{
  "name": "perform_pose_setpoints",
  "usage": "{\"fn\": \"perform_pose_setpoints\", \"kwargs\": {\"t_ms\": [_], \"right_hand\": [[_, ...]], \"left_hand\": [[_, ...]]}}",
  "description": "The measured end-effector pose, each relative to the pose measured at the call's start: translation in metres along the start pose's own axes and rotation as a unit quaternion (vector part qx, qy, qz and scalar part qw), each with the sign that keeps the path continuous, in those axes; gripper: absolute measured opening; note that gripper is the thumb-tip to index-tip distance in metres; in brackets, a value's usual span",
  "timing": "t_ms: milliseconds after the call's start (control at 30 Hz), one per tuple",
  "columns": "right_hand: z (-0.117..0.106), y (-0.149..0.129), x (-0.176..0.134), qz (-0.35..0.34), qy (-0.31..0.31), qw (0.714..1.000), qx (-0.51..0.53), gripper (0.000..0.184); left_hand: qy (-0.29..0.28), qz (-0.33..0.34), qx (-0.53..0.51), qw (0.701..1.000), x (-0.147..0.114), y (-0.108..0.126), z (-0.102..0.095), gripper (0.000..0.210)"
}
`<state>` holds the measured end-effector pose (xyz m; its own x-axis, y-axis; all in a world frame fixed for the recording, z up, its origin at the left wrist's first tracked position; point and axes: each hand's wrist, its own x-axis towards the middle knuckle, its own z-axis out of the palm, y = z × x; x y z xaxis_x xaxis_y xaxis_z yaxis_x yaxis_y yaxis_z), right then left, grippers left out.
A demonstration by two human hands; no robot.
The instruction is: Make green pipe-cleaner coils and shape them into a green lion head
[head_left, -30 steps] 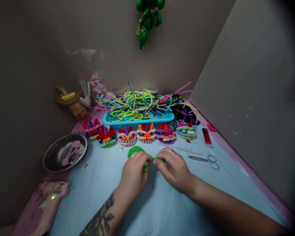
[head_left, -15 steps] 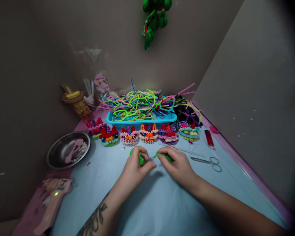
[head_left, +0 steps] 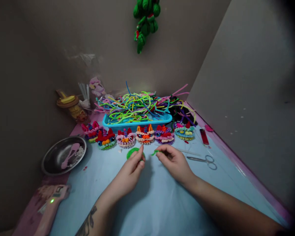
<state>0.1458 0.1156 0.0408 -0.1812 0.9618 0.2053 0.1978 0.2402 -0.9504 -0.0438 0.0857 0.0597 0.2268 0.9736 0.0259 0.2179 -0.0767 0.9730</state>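
My left hand (head_left: 132,168) is closed on a rounded green fuzzy piece (head_left: 131,152), which shows above and behind the fingers. A little to the right, my right hand (head_left: 174,164) pinches a short green fuzzy strand (head_left: 154,152) between thumb and forefinger. The strand's end points left, and a gap separates it from the left hand. Whatever lies inside the right palm is hidden. Just beyond both hands stands a row of colourful lion-like heads of fuzzy stems, among them an orange-and-cream head (head_left: 145,135) and a purple-and-red head (head_left: 164,134).
Behind the heads, a blue tray (head_left: 137,124) is heaped with pipe cleaners (head_left: 135,105). Scissors (head_left: 204,159) and a red lighter (head_left: 204,137) lie at right. At left are a metal bowl (head_left: 48,165) with beads and a pink glue gun (head_left: 51,206). Green decorations (head_left: 146,23) hang above.
My left hand has turned, its fingers now closer together and more of the green piece showing. The right hand keeps its pinch on the strand. The whole view has shifted slightly right.
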Motion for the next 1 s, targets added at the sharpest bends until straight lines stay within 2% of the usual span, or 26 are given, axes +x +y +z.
{"fn": "perform_pose_setpoints", "kwargs": {"t_ms": [67, 200, 333, 667, 833, 1000], "right_hand": [[0.0, 0.0, -0.001, -0.018, -0.005, 1.0, -0.001, 0.008], [0.001, -0.001, -0.003, -0.062, -0.017, 0.998, -0.016, 0.005], [0.002, -0.003, -0.004, -0.085, -0.024, 0.996, -0.001, 0.004], [0.003, -0.006, -0.005, -0.137, -0.04, 0.989, -0.025, 0.007], [0.004, -0.006, -0.006, -0.176, -0.047, 0.982, -0.043, 0.009], [0.004, -0.004, -0.007, -0.189, -0.024, 0.979, -0.07, 0.013]], "left_hand": [[-0.009, -0.026, -0.04, 0.999, 0.003, 0.0, 0.001, 0.051], [0.007, -0.075, -0.158, 0.985, 0.005, 0.002, 0.006, 0.064], [0.025, -0.097, -0.213, 0.972, 0.006, 0.004, 0.011, 0.059], [0.087, -0.091, -0.184, 0.975, 0.009, 0.005, 0.018, 0.036], [0.09, -0.079, -0.176, 0.977, 0.008, 0.007, 0.019, 0.03], [0.091, -0.057, -0.134, 0.985, 0.006, 0.01, 0.018, 0.025]]}}
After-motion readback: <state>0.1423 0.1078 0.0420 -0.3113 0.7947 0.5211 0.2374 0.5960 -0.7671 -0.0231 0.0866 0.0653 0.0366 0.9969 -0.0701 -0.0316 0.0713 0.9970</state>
